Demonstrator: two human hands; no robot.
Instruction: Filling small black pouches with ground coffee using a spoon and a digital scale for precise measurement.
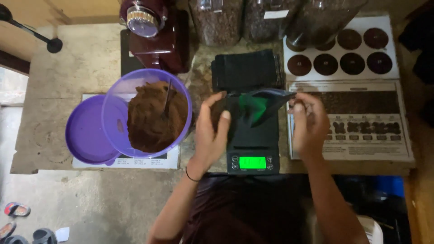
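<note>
Black pouch (253, 106) green inside, purple tub (144, 113), brown powder (153, 117), green scale display (252, 162)

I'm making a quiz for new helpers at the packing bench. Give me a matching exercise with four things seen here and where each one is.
Things:
1. black pouch
2. purple lid
3. spoon
4. scale

Places:
A. lying flat, left of the purple tub
B. under the pouch, display lit green
C. held open between the left hand and right hand
D. standing in the brown powder

Pairs: 1-C, 2-A, 3-D, 4-B
</note>
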